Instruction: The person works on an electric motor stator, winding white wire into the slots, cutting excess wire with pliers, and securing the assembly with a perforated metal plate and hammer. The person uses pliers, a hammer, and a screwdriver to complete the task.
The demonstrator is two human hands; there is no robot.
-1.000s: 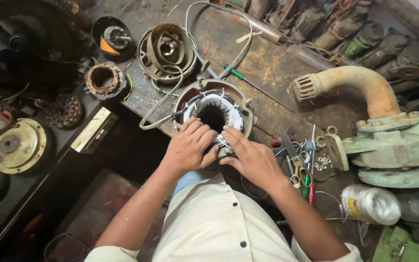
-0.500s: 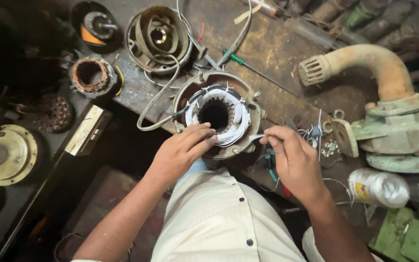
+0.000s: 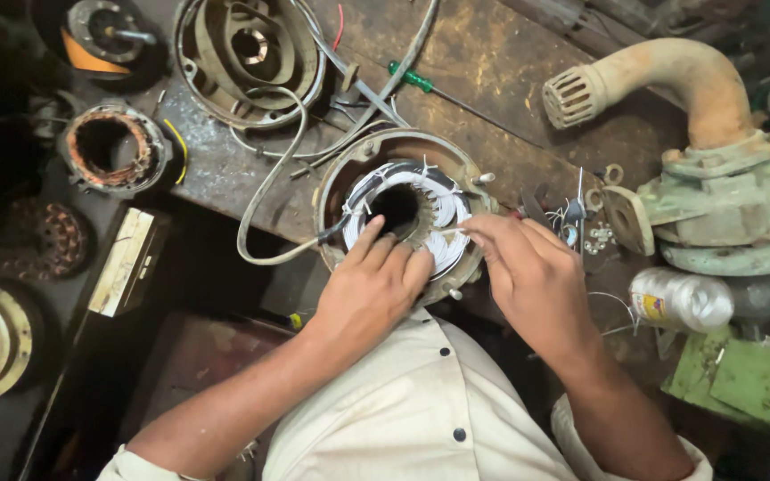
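Note:
A round motor stator [image 3: 407, 209] with white-wrapped windings and a rusty metal housing sits at the near edge of a worn workbench [image 3: 492, 80]. My left hand [image 3: 372, 289] rests flat on the near rim of the windings, fingers spread toward the bore. Fingertips of my right hand [image 3: 528, 272] are pinched on a thin white tie at the right side of the windings. A grey cable [image 3: 269, 196] loops away from the stator to the left.
A rusty curved pipe on a green pump body [image 3: 715, 205] stands at the right. A plastic bottle [image 3: 683, 298], small tools [image 3: 572, 214], a green-handled screwdriver [image 3: 421, 82], another housing [image 3: 247, 53] and a copper-wound stator [image 3: 113, 151] lie around.
The view has closed in on the stator. My right hand, which had drawn back to the right half a second ago, has returned to the windings. My left hand stays on the near rim.

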